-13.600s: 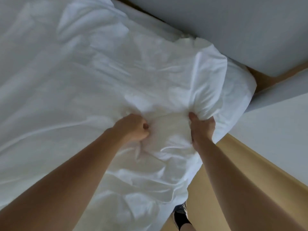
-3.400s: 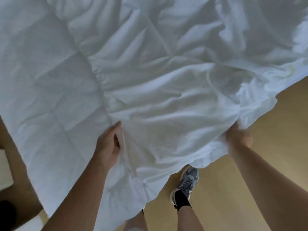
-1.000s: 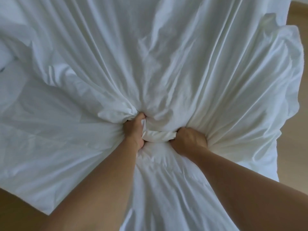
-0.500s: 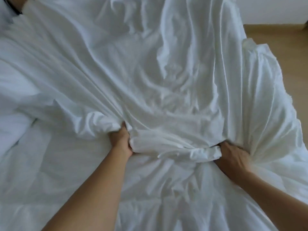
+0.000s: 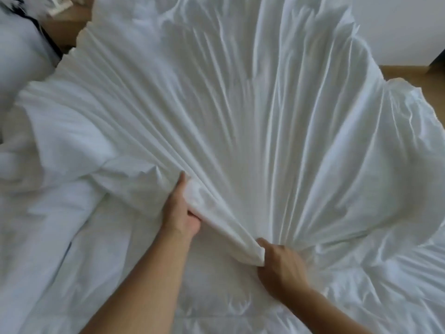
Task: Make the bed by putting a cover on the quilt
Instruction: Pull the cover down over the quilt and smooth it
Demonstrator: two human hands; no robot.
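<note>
A: Grip status?

B: Closed on cloth at the left hand [image 5: 179, 213]: thumb and fingers curled round a bunched edge of the cover [image 5: 240, 112]. Same at the right hand [image 5: 280, 266], clamped on the gathered end of that edge. Nothing slack, nothing free.

A: Position of the cover?

B: Fans away from both fists, forward and to the right, in long pleats radiating from the grip. Appears lifted and billowed, with the far rim seen against the floor [image 5: 409, 75] on the right.

A: Quilt?

B: The quilt [image 5: 216, 317]: flat beneath the forearms, on the near side of the grip, spreading off to the left. Shows stitched lines at the bottom of the view. Judged not yet covered on this near stretch.

A: Relation governing the next move?

B: Slantwise along the held edge: left hand farther out, right hand nearer the body. Cover beyond the grip, quilt behind it. Probably calls for drawing the edge back toward the body, over the quilt.

A: Writing, brands, labels?

B: None legible. Plain white cloth throughout. Upper left, a dark band [image 5: 45, 38], too blurred to identify.
</note>
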